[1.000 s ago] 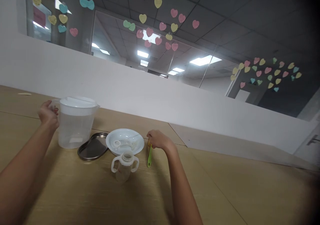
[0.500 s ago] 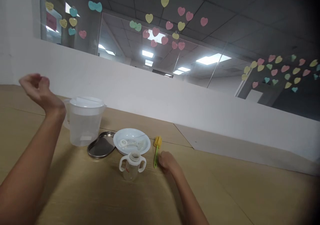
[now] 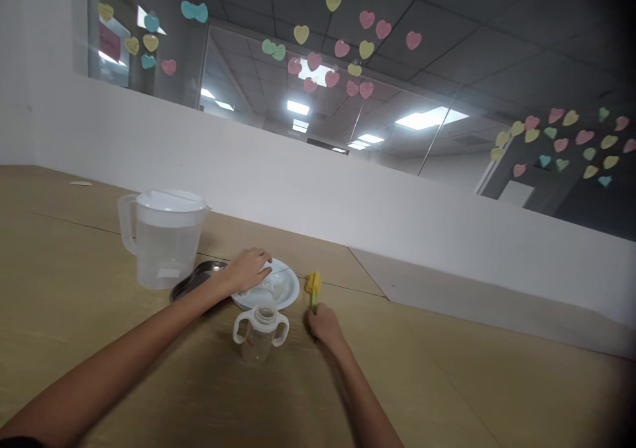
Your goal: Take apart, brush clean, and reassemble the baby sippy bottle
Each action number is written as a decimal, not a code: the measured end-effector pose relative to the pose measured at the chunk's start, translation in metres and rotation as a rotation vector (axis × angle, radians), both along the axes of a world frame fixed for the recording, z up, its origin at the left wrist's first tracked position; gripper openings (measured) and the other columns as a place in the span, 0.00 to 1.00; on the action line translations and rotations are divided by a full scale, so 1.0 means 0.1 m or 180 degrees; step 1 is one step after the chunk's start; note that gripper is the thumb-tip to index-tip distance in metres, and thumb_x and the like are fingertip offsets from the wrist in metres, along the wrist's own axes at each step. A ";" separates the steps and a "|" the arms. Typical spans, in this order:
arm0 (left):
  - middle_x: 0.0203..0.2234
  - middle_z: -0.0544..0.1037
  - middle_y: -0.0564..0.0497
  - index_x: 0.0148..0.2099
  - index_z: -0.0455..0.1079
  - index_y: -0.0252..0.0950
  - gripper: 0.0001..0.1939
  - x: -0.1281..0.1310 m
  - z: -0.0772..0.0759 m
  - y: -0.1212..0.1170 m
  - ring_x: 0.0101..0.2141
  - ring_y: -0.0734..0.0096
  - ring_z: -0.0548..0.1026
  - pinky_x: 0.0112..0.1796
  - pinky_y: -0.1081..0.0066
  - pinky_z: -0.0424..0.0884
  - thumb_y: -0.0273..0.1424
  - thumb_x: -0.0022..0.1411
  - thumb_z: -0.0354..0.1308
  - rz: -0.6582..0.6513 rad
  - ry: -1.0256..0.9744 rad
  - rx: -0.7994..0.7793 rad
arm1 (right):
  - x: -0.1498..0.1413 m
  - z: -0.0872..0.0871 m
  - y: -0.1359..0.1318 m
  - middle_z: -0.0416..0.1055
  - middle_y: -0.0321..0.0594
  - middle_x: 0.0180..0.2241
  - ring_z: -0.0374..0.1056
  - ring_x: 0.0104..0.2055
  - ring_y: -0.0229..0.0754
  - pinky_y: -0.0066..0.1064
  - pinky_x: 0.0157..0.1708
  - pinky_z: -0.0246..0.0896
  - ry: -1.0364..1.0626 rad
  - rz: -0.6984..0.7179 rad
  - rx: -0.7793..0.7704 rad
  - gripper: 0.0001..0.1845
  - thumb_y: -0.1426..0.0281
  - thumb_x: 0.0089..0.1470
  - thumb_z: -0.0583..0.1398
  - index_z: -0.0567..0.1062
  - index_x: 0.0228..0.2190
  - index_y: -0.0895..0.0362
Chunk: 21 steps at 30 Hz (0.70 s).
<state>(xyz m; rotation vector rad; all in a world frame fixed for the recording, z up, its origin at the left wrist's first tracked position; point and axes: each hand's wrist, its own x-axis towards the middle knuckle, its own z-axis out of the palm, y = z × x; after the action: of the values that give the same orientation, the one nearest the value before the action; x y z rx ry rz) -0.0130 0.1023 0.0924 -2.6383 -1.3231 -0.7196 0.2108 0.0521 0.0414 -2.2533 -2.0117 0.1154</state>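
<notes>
My left hand (image 3: 248, 270) reaches over the left side of a white bowl (image 3: 293, 290), its thumb and fingers apart. Translucent parts (image 3: 274, 290) lie in the bowl, some of them hidden under that hand; whether it touches them I cannot tell. To the right, my right hand (image 3: 326, 324) is closed round the green handle of a bottle brush with a yellow sponge head (image 3: 313, 281). Between my hands and nearer to me stands a clear baby bottle (image 3: 256, 343) with two white handles and an uncovered neck.
A lidded translucent pitcher (image 3: 167, 246) stands at the left on the wooden table (image 3: 397, 382). My left forearm passes over a kidney-shaped metal tray (image 3: 191, 283). Behind the table runs a white wall (image 3: 278, 179), with glass and heart-shaped notes above.
My left hand has come down and right, from beside the pitcher to over the bowl. My right hand has shifted slightly left and closed on the brush handle.
</notes>
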 end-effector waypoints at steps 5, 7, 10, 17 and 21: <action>0.43 0.74 0.42 0.46 0.69 0.36 0.16 -0.04 -0.24 0.10 0.43 0.58 0.72 0.43 0.63 0.65 0.35 0.60 0.48 0.0007 0.0279 -0.0520 | 0.07 0.00 0.09 0.71 0.44 0.23 0.67 0.17 0.37 0.24 0.18 0.57 0.1182 -0.0291 0.0179 0.19 0.71 0.58 0.43 0.71 0.29 0.62; 0.42 0.74 0.43 0.48 0.67 0.36 0.17 -0.05 -0.27 0.10 0.42 0.58 0.73 0.41 0.63 0.66 0.36 0.59 0.50 0.0054 0.0343 -0.0609 | 0.04 0.01 0.10 0.69 0.40 0.21 0.64 0.14 0.34 0.24 0.16 0.55 0.1539 -0.0376 0.0313 0.18 0.70 0.58 0.43 0.70 0.28 0.61; 0.42 0.73 0.43 0.49 0.66 0.35 0.18 -0.04 -0.28 0.11 0.41 0.58 0.73 0.41 0.63 0.66 0.36 0.57 0.52 0.0116 0.0392 -0.0632 | -0.03 0.04 0.11 0.66 0.36 0.19 0.59 0.12 0.32 0.23 0.14 0.52 0.1921 -0.0423 0.0527 0.16 0.69 0.58 0.45 0.67 0.25 0.59; 0.43 0.72 0.44 0.43 0.69 0.36 0.12 0.04 -0.22 0.06 0.45 0.59 0.68 0.45 0.65 0.62 0.33 0.56 0.55 0.0041 0.0267 -0.0327 | -0.11 0.00 0.08 0.68 0.37 0.24 0.60 0.18 0.35 0.24 0.18 0.49 0.2194 -0.0262 0.1274 0.12 0.67 0.55 0.46 0.64 0.24 0.56; 0.33 0.76 0.49 0.35 0.73 0.38 0.08 0.09 -0.23 0.06 0.35 0.65 0.73 0.35 0.71 0.64 0.34 0.54 0.57 -0.0065 0.0298 -0.0606 | -0.15 -0.04 0.07 0.68 0.38 0.22 0.62 0.23 0.39 0.26 0.23 0.50 0.1992 0.0040 0.1881 0.12 0.66 0.53 0.47 0.65 0.24 0.56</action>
<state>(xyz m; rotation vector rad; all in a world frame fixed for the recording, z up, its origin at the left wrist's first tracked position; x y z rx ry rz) -0.0042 0.1078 0.0693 -2.7966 -1.4054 -0.4873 0.1960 0.0592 0.0372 -1.5786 -1.4742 0.1726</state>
